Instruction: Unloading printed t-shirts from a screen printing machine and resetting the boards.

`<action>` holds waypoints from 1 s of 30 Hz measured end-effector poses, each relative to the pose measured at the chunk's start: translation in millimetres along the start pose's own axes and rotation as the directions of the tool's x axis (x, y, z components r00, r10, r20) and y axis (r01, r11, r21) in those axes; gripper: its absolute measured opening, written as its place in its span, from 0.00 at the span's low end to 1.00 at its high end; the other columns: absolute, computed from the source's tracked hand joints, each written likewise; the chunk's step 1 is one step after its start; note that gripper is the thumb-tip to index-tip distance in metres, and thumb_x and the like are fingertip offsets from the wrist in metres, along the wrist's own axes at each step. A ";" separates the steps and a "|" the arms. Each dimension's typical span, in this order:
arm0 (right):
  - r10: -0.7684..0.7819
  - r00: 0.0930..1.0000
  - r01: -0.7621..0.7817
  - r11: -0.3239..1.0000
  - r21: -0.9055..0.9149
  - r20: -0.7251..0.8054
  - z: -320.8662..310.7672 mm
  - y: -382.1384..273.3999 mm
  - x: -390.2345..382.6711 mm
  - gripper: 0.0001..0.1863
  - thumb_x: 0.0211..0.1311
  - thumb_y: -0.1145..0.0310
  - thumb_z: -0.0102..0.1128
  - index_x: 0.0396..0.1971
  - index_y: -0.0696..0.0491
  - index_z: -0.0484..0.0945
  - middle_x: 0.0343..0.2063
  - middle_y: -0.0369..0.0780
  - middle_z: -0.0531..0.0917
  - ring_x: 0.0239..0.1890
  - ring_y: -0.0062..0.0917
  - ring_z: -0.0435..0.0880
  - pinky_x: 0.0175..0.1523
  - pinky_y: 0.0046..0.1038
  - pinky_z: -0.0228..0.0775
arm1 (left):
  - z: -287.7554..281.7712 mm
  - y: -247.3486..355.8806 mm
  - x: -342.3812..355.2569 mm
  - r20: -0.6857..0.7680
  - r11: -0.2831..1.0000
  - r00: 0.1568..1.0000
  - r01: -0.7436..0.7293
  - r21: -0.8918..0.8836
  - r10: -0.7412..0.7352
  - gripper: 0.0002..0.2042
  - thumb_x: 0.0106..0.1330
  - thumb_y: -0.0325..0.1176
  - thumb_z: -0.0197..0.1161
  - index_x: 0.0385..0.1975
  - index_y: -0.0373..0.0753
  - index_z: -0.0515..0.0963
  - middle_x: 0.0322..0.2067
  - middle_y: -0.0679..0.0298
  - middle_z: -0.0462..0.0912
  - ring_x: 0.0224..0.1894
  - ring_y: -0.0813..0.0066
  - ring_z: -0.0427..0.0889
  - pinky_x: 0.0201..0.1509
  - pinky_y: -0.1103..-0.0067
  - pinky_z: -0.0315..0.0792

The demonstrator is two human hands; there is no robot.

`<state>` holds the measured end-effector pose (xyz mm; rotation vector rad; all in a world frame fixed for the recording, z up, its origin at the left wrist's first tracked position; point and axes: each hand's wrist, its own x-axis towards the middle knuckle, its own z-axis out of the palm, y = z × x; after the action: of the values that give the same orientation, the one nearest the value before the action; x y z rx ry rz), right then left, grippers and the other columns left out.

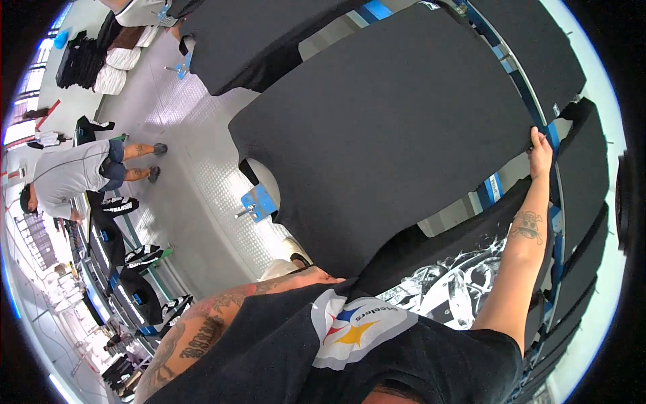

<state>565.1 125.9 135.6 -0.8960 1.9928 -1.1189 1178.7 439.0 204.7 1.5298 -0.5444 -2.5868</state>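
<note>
A plain black T-shirt lies spread flat in front of me over a flat board, its neck opening toward the left. A blue metal bracket with a bolt shows at that neck opening. At the far right corner of the hem, my right hand grips the cloth with its fingers closed on the edge. My left hand is closed at the shirt's near sleeve, close to my body; its fingers are partly hidden. Below the shirt, beside my right arm, lies another black shirt with a white print.
Beyond lies another black shirt on a board, with a person's arm near it. A curved metal rail runs along the right, with more black shirts past it. At left, a person in a grey shirt works at a rack. Folded garments are stacked far left.
</note>
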 end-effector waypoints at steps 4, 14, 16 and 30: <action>0.108 0.994 -0.090 0.931 -0.353 0.032 7.3 -11.5 -4.5 0.22 0.65 0.49 0.64 0.34 0.56 0.84 0.25 0.30 0.80 0.28 0.14 0.74 0.35 0.18 0.65 | -8.2 -1.7 2.4 0.024 1.000 1.000 -0.017 0.020 0.017 0.23 0.68 0.51 0.62 0.50 0.35 0.78 0.42 0.64 0.83 0.45 0.77 0.79 0.51 0.77 0.73; -0.677 0.736 0.592 0.633 -0.500 0.013 -8.5 -39.2 -230.4 0.03 0.61 0.74 0.64 0.31 0.57 0.79 0.22 0.40 0.76 0.22 0.26 0.74 0.31 0.28 0.68 | -41.5 -8.5 18.0 0.131 0.965 0.990 -0.088 0.245 0.057 0.24 0.67 0.51 0.64 0.49 0.35 0.78 0.42 0.64 0.83 0.45 0.77 0.79 0.51 0.77 0.73; -0.575 0.804 0.355 0.667 -0.655 -0.151 -34.3 -17.6 -309.6 0.03 0.62 0.72 0.64 0.32 0.55 0.79 0.23 0.39 0.77 0.20 0.23 0.71 0.29 0.27 0.67 | -44.4 -8.5 28.0 0.161 0.932 0.985 -0.112 0.346 0.059 0.24 0.67 0.51 0.64 0.49 0.35 0.78 0.42 0.64 0.83 0.45 0.77 0.79 0.51 0.78 0.73; 0.500 0.591 -0.600 0.797 0.070 -0.633 -78.0 172.1 -800.9 0.24 0.65 0.48 0.61 0.35 0.58 0.84 0.21 0.39 0.80 0.25 0.27 0.79 0.31 0.30 0.69 | 34.7 -33.1 20.3 0.315 0.244 0.588 -0.679 0.692 0.745 0.13 0.71 0.37 0.56 0.47 0.36 0.77 0.43 0.52 0.80 0.45 0.60 0.80 0.49 0.70 0.73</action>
<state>891.3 879.4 190.4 0.1352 2.6635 -0.9540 1142.1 473.7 191.5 1.0121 -1.9889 -1.5335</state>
